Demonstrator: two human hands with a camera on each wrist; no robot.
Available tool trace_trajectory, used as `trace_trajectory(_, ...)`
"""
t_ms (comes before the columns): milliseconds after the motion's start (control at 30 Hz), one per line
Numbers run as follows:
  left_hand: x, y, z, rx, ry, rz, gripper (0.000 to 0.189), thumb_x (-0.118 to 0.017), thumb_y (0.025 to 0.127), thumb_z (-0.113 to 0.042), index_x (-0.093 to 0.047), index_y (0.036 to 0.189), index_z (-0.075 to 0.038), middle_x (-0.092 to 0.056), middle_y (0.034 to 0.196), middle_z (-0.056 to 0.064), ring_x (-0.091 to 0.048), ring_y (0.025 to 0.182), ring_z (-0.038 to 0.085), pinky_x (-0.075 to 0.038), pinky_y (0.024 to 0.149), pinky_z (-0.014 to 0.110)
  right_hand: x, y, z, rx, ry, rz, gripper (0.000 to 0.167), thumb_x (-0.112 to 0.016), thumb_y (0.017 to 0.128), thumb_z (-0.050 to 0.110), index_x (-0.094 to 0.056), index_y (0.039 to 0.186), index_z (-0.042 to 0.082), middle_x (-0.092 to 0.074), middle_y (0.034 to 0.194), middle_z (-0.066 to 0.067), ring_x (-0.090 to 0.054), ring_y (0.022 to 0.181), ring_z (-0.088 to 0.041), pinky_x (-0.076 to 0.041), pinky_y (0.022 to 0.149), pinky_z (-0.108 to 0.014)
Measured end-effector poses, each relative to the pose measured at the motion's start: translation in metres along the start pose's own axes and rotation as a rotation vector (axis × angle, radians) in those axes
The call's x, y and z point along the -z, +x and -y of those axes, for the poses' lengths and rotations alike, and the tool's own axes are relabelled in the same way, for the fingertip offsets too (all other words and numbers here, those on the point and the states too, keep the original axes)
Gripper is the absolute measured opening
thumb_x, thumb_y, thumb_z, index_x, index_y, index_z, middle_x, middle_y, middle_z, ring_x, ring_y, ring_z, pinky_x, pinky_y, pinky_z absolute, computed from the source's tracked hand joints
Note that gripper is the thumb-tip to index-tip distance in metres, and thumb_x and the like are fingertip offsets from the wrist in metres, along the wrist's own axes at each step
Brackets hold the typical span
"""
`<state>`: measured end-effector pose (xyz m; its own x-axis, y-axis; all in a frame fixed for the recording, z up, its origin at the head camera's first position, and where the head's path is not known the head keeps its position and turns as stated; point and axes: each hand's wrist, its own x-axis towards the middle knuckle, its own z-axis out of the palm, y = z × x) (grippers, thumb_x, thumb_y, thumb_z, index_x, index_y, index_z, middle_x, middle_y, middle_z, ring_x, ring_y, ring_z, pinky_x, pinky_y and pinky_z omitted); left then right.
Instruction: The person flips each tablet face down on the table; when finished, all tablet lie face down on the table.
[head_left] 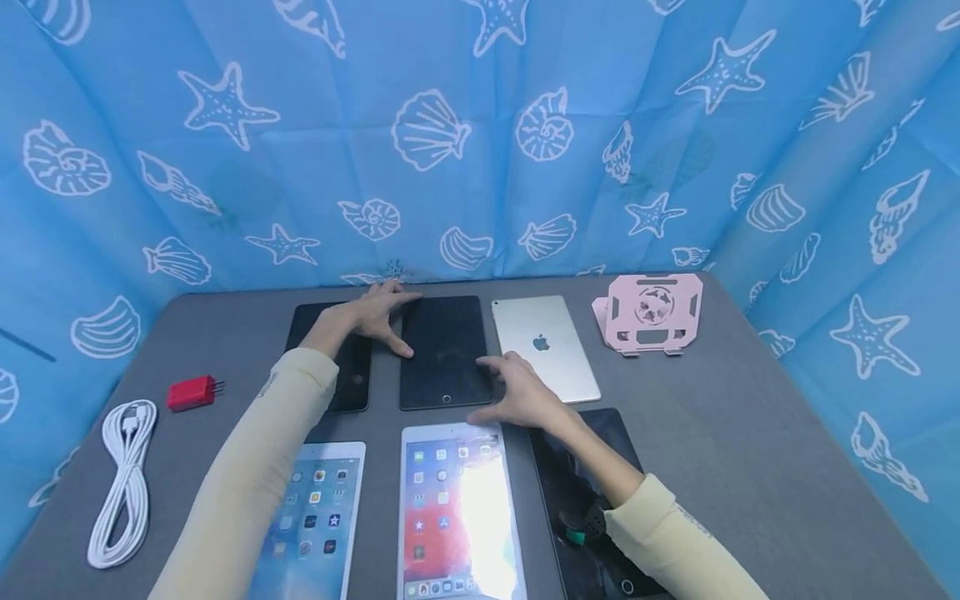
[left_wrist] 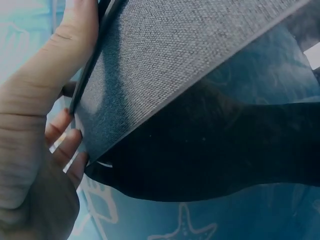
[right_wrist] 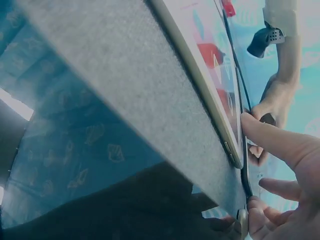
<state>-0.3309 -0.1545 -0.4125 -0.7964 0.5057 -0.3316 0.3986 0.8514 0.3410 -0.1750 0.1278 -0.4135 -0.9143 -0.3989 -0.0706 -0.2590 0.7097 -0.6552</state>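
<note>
A black tablet with a round home button [head_left: 442, 354] lies face up in the middle of the back row. At its upper left is my left hand [head_left: 371, 315], fingers and thumb spread wide, the thumb tip near its left edge. My right hand [head_left: 521, 393] reaches to its lower right, fingertips by the right edge and thumb at the top of a white-framed tablet with a lit screen [head_left: 429, 508]. In the right wrist view, that thumb [right_wrist: 272, 140] is beside the white-framed tablet's end [right_wrist: 220, 107]. In the left wrist view, fingers [left_wrist: 67, 147] show near a dark edge.
Another black tablet [head_left: 354, 379] is partly under my left arm; a silver tablet [head_left: 551, 346] lies back-up. In front are a blue-screen tablet [head_left: 318, 525] and a black one [head_left: 553, 508]. A pink stand [head_left: 624, 312], red charger [head_left: 190, 393] and white cable [head_left: 133, 492] flank them.
</note>
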Motion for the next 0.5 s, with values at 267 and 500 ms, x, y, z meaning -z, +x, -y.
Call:
trace_trajectory(267, 0.001, -0.004, -0.001, 0.018, 0.008, 0.010, 0.120, -0.091, 0.072, -0.051, -0.020, 0.165, -0.021, -0.021, 0.160, 0.018, -0.026, 0.141, 0.042, -0.030, 0.116, 0.067, -0.003, 0.006, 0.003, -0.061, -0.017, -0.004, 0.089, -0.092, 0.074, 0.030, -0.052, 0.146, -0.003, -0.056, 0.127, -0.023, -0.058, 0.115, -0.034, -0.054, 0.098, -0.047)
trace_trajectory(500, -0.004, -0.001, -0.002, 0.020, -0.015, -0.013, 0.120, -0.092, 0.071, -0.050, -0.022, 0.164, -0.019, -0.021, 0.161, 0.019, -0.025, 0.144, 0.043, -0.028, 0.117, 0.066, -0.007, 0.013, 0.004, -0.100, 0.020, -0.052, 0.093, -0.093, 0.072, 0.019, -0.047, 0.148, -0.006, -0.056, 0.133, -0.026, -0.060, 0.120, -0.038, -0.053, 0.101, -0.048)
